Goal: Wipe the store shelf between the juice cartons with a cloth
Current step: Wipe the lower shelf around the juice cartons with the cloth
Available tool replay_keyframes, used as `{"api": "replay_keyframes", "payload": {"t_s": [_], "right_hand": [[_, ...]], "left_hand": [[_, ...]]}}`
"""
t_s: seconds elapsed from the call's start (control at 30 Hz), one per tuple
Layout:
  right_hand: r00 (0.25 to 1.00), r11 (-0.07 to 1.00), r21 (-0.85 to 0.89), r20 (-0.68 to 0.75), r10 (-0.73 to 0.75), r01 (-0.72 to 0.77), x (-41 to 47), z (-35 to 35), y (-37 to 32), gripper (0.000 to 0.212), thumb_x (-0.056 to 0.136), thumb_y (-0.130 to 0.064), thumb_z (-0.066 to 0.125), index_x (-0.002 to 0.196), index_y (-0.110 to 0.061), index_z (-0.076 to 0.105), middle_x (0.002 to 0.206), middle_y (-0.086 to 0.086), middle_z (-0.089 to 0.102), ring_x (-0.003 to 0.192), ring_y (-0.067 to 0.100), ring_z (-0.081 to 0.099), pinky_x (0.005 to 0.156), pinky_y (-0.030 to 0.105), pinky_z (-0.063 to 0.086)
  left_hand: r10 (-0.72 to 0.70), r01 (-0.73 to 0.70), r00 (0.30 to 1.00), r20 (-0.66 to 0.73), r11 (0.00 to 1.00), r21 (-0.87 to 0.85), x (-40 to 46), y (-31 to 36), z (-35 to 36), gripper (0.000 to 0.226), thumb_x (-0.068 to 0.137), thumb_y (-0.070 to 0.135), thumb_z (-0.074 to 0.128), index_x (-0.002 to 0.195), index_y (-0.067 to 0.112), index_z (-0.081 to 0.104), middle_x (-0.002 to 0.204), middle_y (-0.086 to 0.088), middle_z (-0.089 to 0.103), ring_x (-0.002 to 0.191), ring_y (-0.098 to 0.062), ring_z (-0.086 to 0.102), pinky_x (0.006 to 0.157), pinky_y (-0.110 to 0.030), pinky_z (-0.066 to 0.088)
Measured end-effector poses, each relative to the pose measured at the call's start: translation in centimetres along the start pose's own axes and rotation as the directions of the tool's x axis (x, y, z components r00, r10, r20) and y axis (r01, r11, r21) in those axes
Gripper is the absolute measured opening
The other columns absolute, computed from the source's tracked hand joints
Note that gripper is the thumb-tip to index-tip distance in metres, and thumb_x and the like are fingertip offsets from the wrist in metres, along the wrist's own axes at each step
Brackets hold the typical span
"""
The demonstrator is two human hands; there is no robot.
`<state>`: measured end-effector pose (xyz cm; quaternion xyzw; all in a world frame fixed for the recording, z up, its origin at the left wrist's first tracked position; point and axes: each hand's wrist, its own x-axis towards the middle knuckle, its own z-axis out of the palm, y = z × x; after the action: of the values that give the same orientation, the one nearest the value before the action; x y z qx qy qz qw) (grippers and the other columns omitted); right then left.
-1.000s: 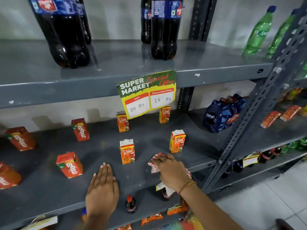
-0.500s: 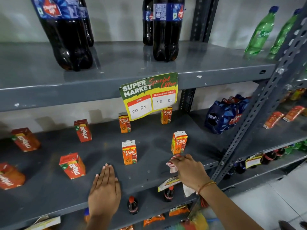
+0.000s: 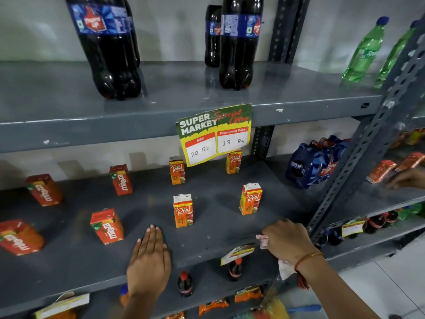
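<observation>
On the grey middle shelf (image 3: 207, 240) stand several small orange Real juice cartons, one near me (image 3: 183, 210) and one to its right (image 3: 250, 198). Red Maaza cartons (image 3: 107, 226) lie tilted on the left. My left hand (image 3: 149, 261) rests flat, palm down, on the shelf's front part, below the near Real carton. My right hand (image 3: 286, 239) is closed on a red-and-white cloth (image 3: 262, 240) at the shelf's front right edge; the cloth's tail (image 3: 284, 270) hangs below my wrist.
Large cola bottles (image 3: 108, 49) and green bottles (image 3: 364, 51) stand on the upper shelf. A price sign (image 3: 213, 134) hangs from its edge. A slotted upright (image 3: 358, 162) rises right of my hand. Another person's hand (image 3: 406, 179) reaches into the neighbouring shelf. Small cola bottles (image 3: 185, 284) stand below.
My right hand has slid the cloth rightward along the shelf's front, from below the right Real carton to the right edge. My left hand stayed flat in place.
</observation>
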<state>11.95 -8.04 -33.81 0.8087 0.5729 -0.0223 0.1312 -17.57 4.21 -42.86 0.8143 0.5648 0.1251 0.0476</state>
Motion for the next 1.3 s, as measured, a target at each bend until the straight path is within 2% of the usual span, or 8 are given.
{"api": "replay_keyframes", "payload": {"t_s": [0.33,0.53,0.63,0.77,0.9,1.07,1.17,1.3], "right_hand": [[0.864,0.857,0.297,-0.420,-0.278,0.420,-1.0,1.6,-10.9,0.057,0.084,-0.018,0.060,0.132,-0.044,0.044,0.139,-0.023,0.050,0.121,0.007,0.050,0.073,0.030,0.061],[0.836,0.830,0.275,-0.424,-0.348,0.485,0.4,2.2,-16.6,0.063,0.073,-0.017,0.070,0.129,-0.040,0.054,0.137,-0.019,0.056,0.121,0.007,0.058,0.071,0.028,0.061],[0.829,0.825,0.259,-0.416,-0.373,0.502,1.1,2.4,-18.5,0.055,0.072,-0.020,0.073,0.124,-0.036,0.062,0.135,-0.016,0.060,0.121,0.008,0.059,0.080,0.025,0.059],[0.826,0.800,0.294,-0.403,-0.393,0.524,1.9,2.5,-19.9,0.053,0.084,-0.018,0.060,0.134,-0.035,0.053,0.143,-0.013,0.053,0.130,0.012,0.052,0.089,0.031,0.058],[0.830,0.788,0.327,-0.408,-0.380,0.522,2.4,2.8,-22.0,0.054,0.090,-0.021,0.056,0.140,-0.036,0.046,0.150,-0.012,0.045,0.136,0.014,0.045,0.099,0.036,0.052],[0.841,0.788,0.373,-0.441,-0.313,0.489,3.0,3.0,-24.8,0.061,0.094,-0.020,0.045,0.151,-0.033,0.028,0.160,-0.009,0.026,0.145,0.015,0.028,0.113,0.029,0.037],[0.855,0.751,0.491,-0.485,-0.184,0.441,3.7,2.4,-26.2,0.067,0.092,-0.006,0.046,0.149,-0.037,0.032,0.159,-0.013,0.027,0.140,0.012,0.038,0.109,0.026,0.041],[0.870,0.502,0.787,-0.476,0.124,0.359,5.1,1.2,-28.4,0.058,0.092,0.003,0.048,0.139,-0.030,0.052,0.144,-0.009,0.052,0.131,0.012,0.049,0.110,0.021,0.033]], "left_hand": [[0.007,-0.007,1.000,-0.013,1.000,0.003,-0.5,0.4,-1.0,0.063,0.090,0.033,0.016,0.136,0.002,0.045,0.143,-0.011,0.047,0.134,-0.021,0.042,0.113,-0.037,0.027],[0.059,-0.059,0.998,0.001,0.998,0.031,-1.5,-0.6,-1.6,0.058,0.089,0.032,0.025,0.131,0.001,0.052,0.138,-0.013,0.053,0.127,-0.023,0.051,0.110,-0.037,0.035],[0.083,-0.084,0.996,0.023,0.996,0.024,-2.4,-2.0,-1.7,0.055,0.090,0.030,0.028,0.131,0.001,0.052,0.137,-0.013,0.054,0.127,-0.022,0.051,0.114,-0.029,0.018],[0.116,-0.118,0.990,0.076,0.992,0.033,-3.7,-4.6,-2.6,0.052,0.091,0.028,0.031,0.132,0.005,0.052,0.139,-0.010,0.053,0.129,-0.018,0.048,0.114,-0.025,0.004],[0.027,-0.030,0.999,0.045,0.997,0.076,-4.3,-8.8,-3.7,0.052,0.089,0.029,0.032,0.128,0.003,0.056,0.133,-0.011,0.058,0.123,-0.019,0.055,0.113,-0.026,0.013],[-0.037,0.035,0.999,0.016,0.993,0.117,-3.7,-13.7,-5.4,0.054,0.086,0.026,0.031,0.124,0.001,0.059,0.128,-0.012,0.061,0.118,-0.021,0.059,0.099,-0.041,0.046],[-0.064,0.064,0.998,-0.001,0.992,0.111,-3.0,-16.2,-6.0,0.055,0.091,0.026,0.025,0.133,0.000,0.049,0.138,-0.013,0.052,0.128,-0.023,0.049,0.108,-0.042,0.035],[-0.039,0.040,0.999,-0.013,0.995,0.092,-2.2,-18.7,-6.2,0.053,0.095,0.027,0.026,0.141,0.004,0.037,0.148,-0.009,0.039,0.138,-0.021,0.036,0.119,-0.031,0.014]]}}
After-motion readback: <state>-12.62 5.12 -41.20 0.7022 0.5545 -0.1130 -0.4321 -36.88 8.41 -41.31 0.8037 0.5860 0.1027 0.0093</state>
